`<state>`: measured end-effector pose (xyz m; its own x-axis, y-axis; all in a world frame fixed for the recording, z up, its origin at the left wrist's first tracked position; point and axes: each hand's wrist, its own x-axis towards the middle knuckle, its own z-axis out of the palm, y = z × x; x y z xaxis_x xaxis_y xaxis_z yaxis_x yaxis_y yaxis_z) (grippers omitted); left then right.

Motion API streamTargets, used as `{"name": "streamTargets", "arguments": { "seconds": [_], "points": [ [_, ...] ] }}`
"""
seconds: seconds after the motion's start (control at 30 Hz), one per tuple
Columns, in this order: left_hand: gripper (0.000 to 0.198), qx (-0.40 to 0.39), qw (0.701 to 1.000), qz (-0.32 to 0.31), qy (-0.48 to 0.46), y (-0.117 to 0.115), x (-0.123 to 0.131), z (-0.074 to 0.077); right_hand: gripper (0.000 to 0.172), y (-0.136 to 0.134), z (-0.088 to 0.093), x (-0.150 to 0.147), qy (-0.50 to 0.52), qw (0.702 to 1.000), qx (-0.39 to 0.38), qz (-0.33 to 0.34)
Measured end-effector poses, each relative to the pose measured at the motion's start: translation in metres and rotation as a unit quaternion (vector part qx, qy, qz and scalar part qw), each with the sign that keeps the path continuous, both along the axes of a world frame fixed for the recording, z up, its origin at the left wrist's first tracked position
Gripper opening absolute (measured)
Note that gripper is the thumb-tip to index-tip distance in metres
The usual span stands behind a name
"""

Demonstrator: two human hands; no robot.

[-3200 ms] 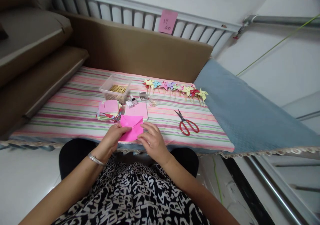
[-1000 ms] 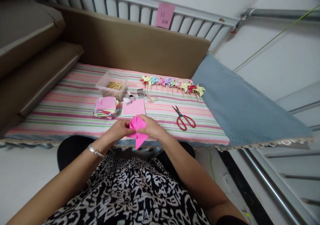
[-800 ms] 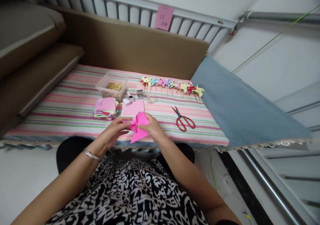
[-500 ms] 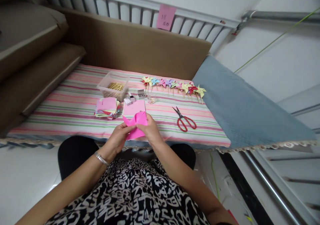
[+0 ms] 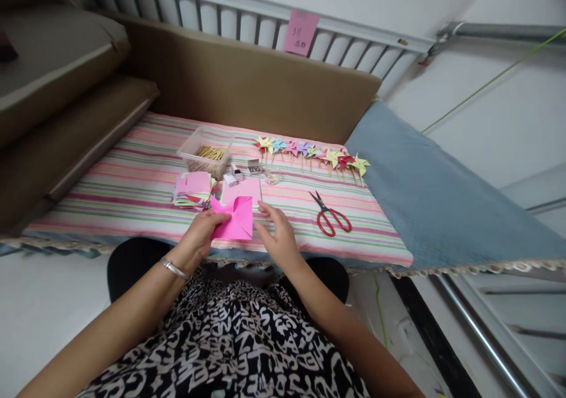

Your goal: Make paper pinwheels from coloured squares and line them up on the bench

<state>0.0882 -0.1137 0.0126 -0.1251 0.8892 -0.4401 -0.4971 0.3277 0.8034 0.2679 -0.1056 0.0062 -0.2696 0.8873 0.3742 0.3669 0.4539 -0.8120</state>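
Note:
My left hand (image 5: 201,231) pinches a bright pink square of paper (image 5: 239,221) near its left side; slits run in from its corners and one flap on the left is bent up. Just to the right of the paper is my right hand (image 5: 279,236), its fingers apart and holding nothing. Behind the pink paper lies a pale pink sheet (image 5: 243,190). To the left of that sits a stack of coloured paper squares (image 5: 193,187). Red-handled scissors (image 5: 331,215) lie with their blades slightly apart, right of my right hand.
A clear plastic tub (image 5: 188,156) of thin sticks (image 5: 212,152) stands behind the stack. Small boxes (image 5: 254,166) and a clear container (image 5: 273,177) are beside it. Several paper pinwheels (image 5: 332,158) lie in a row along a brown board (image 5: 265,100). Cushion-like brown pads (image 5: 88,109) rise at left.
My right hand has let go of the pink paper and moved right, its fingers opening. The paper has flattened and shifted left in my left hand. The whole view has shifted slightly.

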Motion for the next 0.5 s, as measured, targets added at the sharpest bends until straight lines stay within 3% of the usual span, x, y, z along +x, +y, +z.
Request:
{"name": "streamTargets", "arguments": {
  "seconds": [0.07, 0.13, 0.33, 0.5],
  "points": [
    [0.019, 0.001, 1.0, -0.008, 0.006, 0.001, -0.004, 0.002, 0.045, -0.009, 0.0, 0.008, -0.093, 0.989, 0.102, 0.048],
    [0.019, 0.005, 1.0, -0.013, 0.017, 0.001, -0.004, 0.002, 0.045, -0.017, -0.002, 0.009, -0.16, 0.972, 0.151, 0.078],
    [0.022, 0.007, 0.998, -0.017, 0.065, 0.001, 0.0, -0.002, 0.018, -0.02, -0.006, 0.0, -0.201, 0.958, 0.2, 0.043],
    [0.021, 0.017, 0.994, -0.022, 0.104, 0.0, -0.001, -0.008, 0.013, -0.016, 0.0, -0.004, -0.181, 0.965, 0.187, 0.032]
  ]
}}
